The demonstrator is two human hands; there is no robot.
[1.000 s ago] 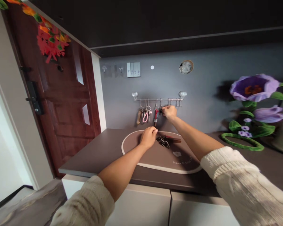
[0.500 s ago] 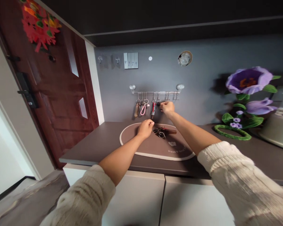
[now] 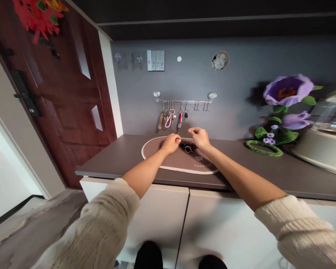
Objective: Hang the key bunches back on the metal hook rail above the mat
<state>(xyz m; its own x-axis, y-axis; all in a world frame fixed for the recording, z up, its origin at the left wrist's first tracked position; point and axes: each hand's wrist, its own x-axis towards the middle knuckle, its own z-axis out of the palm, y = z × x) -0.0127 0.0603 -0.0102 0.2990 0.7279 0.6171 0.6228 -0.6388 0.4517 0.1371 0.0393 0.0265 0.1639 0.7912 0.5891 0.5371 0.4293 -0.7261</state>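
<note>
Above the mat, my left hand (image 3: 171, 143) is closed with its fingers curled in, and nothing shows in them. My right hand (image 3: 200, 138) hovers over the right part of the mat, fingers bent and slightly apart, holding nothing I can see. Between and below both hands lies a bunch of dark keys (image 3: 187, 148) with a metal ring, partly hidden by my right hand. On the clear hook rail (image 3: 184, 101) hang a small black key item (image 3: 186, 116), a red key holder (image 3: 180, 118), a pink loop keychain (image 3: 168, 121) and a brown tag (image 3: 160, 122).
A brown oval mat (image 3: 154, 151) with a pale border lies on the dark counter (image 3: 106, 160). Purple plush flowers (image 3: 289, 91) and a domed pale appliance (image 3: 319, 145) stand at right. A dark cabinet (image 3: 184, 28) overhangs the counter; a red-brown door (image 3: 64, 104) is at left.
My right hand has let go of the small black key item on the rail and come down toward the keys on the mat. My left hand stays in about the same place.
</note>
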